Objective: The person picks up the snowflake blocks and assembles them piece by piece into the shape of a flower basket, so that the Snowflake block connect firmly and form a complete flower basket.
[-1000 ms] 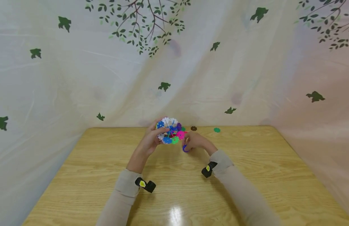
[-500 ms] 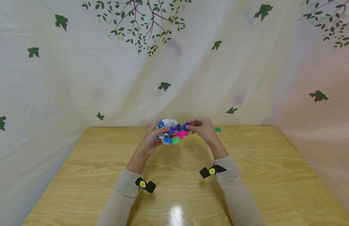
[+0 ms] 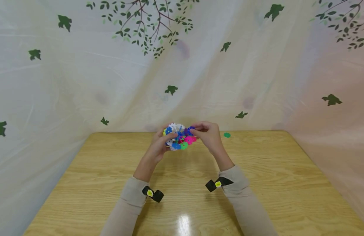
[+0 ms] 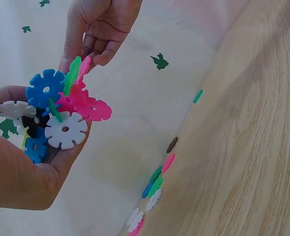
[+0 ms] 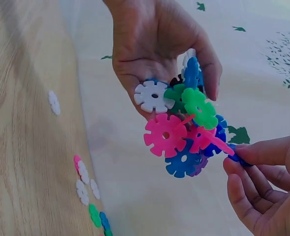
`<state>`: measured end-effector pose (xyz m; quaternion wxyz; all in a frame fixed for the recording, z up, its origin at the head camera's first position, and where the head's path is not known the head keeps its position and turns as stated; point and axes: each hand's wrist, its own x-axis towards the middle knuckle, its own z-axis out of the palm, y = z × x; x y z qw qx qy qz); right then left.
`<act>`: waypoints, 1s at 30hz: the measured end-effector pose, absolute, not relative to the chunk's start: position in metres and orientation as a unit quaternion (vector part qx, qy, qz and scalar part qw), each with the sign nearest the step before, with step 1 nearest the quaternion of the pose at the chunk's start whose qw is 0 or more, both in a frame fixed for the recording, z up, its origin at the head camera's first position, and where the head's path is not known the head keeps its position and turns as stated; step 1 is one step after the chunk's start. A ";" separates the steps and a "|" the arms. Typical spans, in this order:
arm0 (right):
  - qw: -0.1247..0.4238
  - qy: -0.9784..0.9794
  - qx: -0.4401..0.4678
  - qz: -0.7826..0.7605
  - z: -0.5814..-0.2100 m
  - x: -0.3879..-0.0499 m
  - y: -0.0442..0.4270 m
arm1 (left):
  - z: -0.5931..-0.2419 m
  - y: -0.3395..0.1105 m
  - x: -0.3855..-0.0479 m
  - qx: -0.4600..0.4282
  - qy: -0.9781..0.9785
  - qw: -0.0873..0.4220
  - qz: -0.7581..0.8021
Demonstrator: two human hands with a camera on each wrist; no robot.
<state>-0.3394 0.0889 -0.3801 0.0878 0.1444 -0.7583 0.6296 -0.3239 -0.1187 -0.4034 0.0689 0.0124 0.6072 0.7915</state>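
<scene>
In the head view my left hand (image 3: 155, 146) grips a ball-like cluster of plastic snowflake discs (image 3: 176, 146), held above the far part of the table. White, blue, pink, green and black notched discs slot into one another in it. On the cluster's right side, my right hand (image 3: 210, 136) pinches a dark blue snowflake disc (image 5: 239, 155) between thumb and fingers. That disc is up against the cluster near a pink disc (image 5: 216, 141) seen edge-on. Whether its slot is engaged I cannot tell. My left palm and fingers hide part of the cluster's back.
Loose snowflake discs lie along the wooden table's (image 3: 111, 170) far edge. Among them are a green disc (image 4: 198, 96), a brown disc (image 4: 172, 144), a pink disc (image 4: 169, 162) and a white disc (image 5: 54, 103). A printed curtain (image 3: 134, 82) hangs right behind the table.
My right hand has risen from near the tabletop with the dark blue disc and moved left to the cluster's side. The left hand stays almost in place, with the cluster turned slightly.
</scene>
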 end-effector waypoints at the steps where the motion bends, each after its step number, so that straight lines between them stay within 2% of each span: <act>1: 0.091 -0.760 0.146 0.627 -0.380 -0.339 0.089 | -0.403 -0.118 -0.324 0.012 0.607 0.067 0.792; 8: 0.103 -0.765 0.160 0.615 -0.378 -0.338 0.089 | -0.402 -0.117 -0.322 0.018 0.614 0.063 0.787; 16: 0.062 -0.775 0.182 0.602 -0.379 -0.337 0.093 | -0.403 -0.115 -0.321 0.031 0.628 0.064 0.775; 30: 0.037 -0.798 0.204 0.566 -0.374 -0.338 0.103 | -0.406 -0.108 -0.317 0.070 0.642 0.053 0.762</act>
